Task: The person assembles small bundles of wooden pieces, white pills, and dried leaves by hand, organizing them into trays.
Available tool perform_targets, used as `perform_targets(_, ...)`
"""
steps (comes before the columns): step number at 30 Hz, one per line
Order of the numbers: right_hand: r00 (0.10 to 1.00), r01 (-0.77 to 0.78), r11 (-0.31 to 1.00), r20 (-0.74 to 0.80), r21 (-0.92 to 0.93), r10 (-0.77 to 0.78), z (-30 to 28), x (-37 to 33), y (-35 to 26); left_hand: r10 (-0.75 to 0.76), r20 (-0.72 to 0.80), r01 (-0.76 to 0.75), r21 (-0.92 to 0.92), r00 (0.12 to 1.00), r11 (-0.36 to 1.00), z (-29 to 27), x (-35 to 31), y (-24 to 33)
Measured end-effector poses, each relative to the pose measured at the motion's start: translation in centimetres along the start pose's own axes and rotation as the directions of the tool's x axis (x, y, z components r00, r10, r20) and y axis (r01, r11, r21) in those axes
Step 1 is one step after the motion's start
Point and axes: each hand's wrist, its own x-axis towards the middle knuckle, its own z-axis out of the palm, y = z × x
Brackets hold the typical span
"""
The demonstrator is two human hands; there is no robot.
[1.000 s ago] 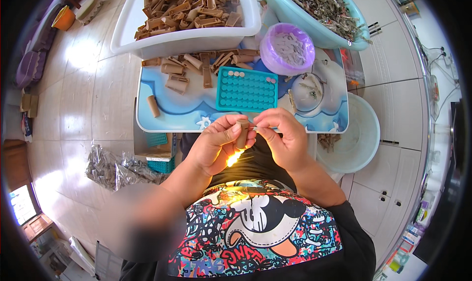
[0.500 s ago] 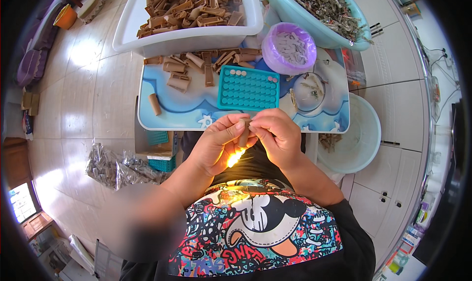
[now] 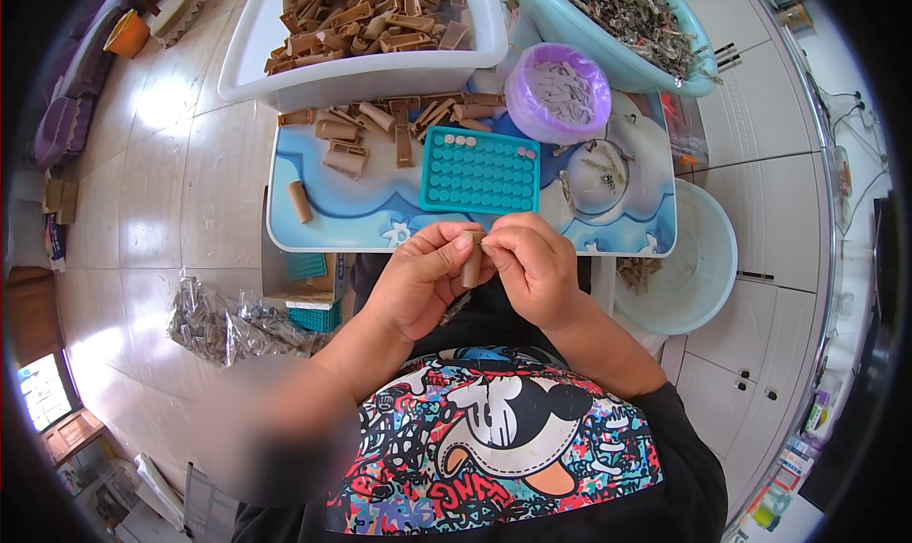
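Observation:
Just in front of the table edge, my left hand (image 3: 426, 269) is closed around a brown, tube-shaped plastic casing (image 3: 471, 264), held roughly upright. A short dark, unlit piece (image 3: 456, 307) hangs below the casing, beside my left fingers. My right hand (image 3: 534, 266) pinches at the casing's upper right side; whatever lies between its fingertips is too small to make out. Beyond my hands lies a teal tray (image 3: 481, 172) of round pockets, with a few small pale discs in its far corners. Several loose brown casings (image 3: 344, 159) are spread left of and behind it.
A white bin (image 3: 380, 79) heaped with brown casings stands at the back left. A purple-lined tub (image 3: 513, 96) of grey strips and a light-blue basin (image 3: 698, 77) of clear tangled pieces are at the back right. Bagged dark pieces (image 3: 204, 323) lie on the floor to the left.
The bright yellow light below the casing has gone out, and a dark piece shows there now. My right hand has shifted slightly; my left hand keeps its hold.

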Motion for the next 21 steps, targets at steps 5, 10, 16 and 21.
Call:
perform_targets(5,0.999,-0.024,0.999,-0.047,0.028,0.025,-0.1,0.3,-0.3,-0.025,0.017,0.024,0.042,1.0,0.999,0.1,-0.1,0.2)
perform_targets(10,0.999,-0.019,1.0,-0.028,0.019,0.02,0.0,0.0,-0.2,-0.039,0.039,0.037,0.043,0.998,0.998,-0.2,0.0,0.1)
perform_targets(16,0.998,-0.05,0.998,-0.035,0.034,0.051,0.5,-0.1,0.6,-0.015,0.027,0.013,0.079,1.0,0.997,-0.6,0.4,-0.2)
perform_targets(21,0.99,-0.135,0.983,-0.022,0.128,0.139,0.5,0.2,0.6,-0.031,0.029,0.029,0.07,0.999,0.997,-0.9,0.5,-0.1)
